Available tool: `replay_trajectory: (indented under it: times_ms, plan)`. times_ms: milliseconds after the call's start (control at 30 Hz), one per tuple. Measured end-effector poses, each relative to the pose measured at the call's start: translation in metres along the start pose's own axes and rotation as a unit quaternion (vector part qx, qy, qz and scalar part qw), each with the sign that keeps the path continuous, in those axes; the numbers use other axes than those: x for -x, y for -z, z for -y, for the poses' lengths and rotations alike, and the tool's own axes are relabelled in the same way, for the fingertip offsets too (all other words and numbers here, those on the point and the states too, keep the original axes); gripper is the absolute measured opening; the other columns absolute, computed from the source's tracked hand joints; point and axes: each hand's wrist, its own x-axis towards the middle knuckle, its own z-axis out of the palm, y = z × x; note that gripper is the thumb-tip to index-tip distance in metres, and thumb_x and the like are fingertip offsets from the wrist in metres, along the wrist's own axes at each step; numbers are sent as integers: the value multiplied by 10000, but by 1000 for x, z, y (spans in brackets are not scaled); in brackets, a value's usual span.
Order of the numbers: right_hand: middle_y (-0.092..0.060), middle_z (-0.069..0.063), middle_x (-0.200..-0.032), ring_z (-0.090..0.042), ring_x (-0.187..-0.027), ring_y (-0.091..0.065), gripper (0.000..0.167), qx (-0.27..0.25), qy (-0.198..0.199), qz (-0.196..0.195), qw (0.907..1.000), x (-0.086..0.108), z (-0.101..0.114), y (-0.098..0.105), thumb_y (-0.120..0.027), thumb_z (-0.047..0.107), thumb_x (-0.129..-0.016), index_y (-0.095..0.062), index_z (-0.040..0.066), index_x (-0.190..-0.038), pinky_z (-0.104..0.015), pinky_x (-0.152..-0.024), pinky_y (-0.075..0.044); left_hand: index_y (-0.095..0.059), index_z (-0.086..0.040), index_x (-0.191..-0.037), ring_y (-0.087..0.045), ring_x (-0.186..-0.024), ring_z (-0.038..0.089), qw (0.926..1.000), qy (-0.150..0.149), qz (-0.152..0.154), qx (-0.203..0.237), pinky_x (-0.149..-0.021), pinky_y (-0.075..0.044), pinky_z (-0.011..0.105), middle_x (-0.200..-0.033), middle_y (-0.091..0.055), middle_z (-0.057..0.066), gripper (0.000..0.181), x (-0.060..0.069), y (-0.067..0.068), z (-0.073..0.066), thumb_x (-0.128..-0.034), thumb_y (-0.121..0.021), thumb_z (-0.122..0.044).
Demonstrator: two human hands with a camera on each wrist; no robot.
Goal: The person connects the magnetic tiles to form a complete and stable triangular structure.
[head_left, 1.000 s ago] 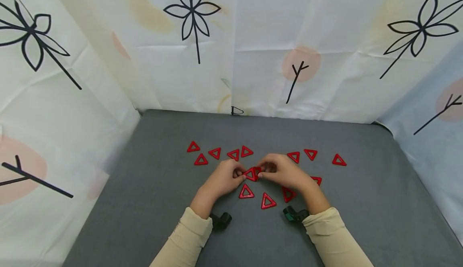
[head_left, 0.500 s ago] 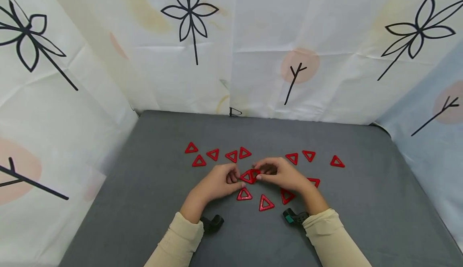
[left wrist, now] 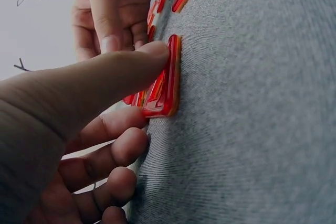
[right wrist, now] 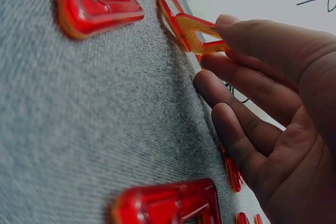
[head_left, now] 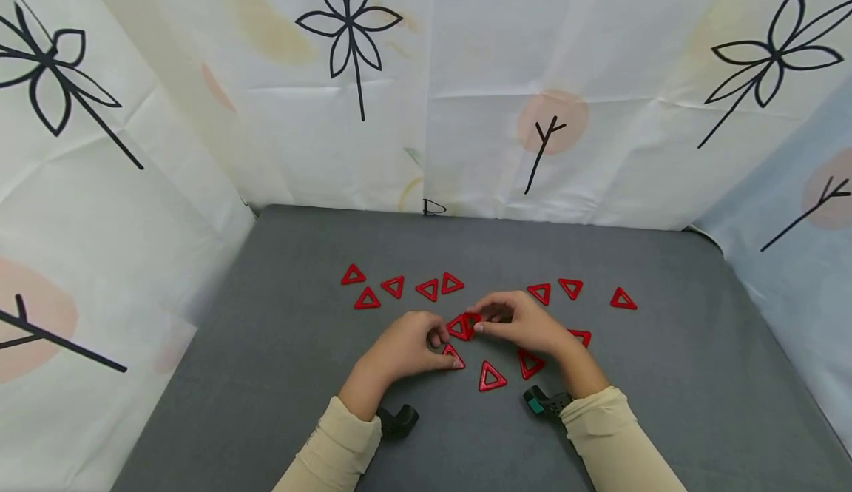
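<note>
My left hand (head_left: 403,348) has its thumb and index finger at opposite edges of a red triangle (left wrist: 172,77) lying on the grey cloth, pinching it. Just beyond it, another red triangle (head_left: 456,326) lies flat. My right hand (head_left: 529,323) pinches a tilted red triangle (right wrist: 202,32) between thumb and index finger, its orange underside showing in the right wrist view. That piece stands up against the right side of the flat one; whether they are joined, I cannot tell. The other fingers of both hands are loosely bent.
Several red triangles lie at the back left. At the back right are two more triangles (head_left: 570,288) and one farther out (head_left: 623,299). Nearer me lie a triangle (head_left: 492,377) and another (head_left: 530,364) by my right forearm; one (head_left: 581,337) is partly hidden behind it.
My left hand has let go of the flat triangle beside the right hand's piece, moved slightly toward me and taken hold of the nearer triangle. My right hand keeps its pinch almost in place.
</note>
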Motion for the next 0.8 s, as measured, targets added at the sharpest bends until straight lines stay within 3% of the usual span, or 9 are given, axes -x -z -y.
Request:
replay_trajectory:
  times_ms: [233, 500, 800]
  plan:
    - [-782, -55, -1127, -192, -992, -738, 278, 34, -39, -9, 10000, 0, 4, -1, -791, 193, -981, -765, 102, -1242, -297, -882, -577, -737, -180, -927, -569, -734, 96, 9999, -109, 81, -67, -675, -494, 275, -825, -657, -36, 225, 0, 1, 1, -872, -901, -324]
    - [-784, -41, -1120, -168, -974, -743, 284, 41, 47, 18, 10000, 2, 2, -2, -790, 199, -983, -761, 101, -1248, -299, -870, -587, -746, -171, -1051, -570, -813, 104, 9990, -63, 414, -186, -702, -498, 275, -898, -645, -44, 392, 3, 4, -3, -775, -972, -333]
    - [-789, -47, -1104, -188, -963, -747, 284, 48, 13, 14, 10000, 1, 1, -2, -787, 210, -985, -765, 106, -1248, -307, -854, -580, -747, -160, -993, -588, -820, 114, 9986, -215, 401, -257, -731, -515, 270, -896, -663, -33, 294, 4, 7, -3, -817, -935, -302]
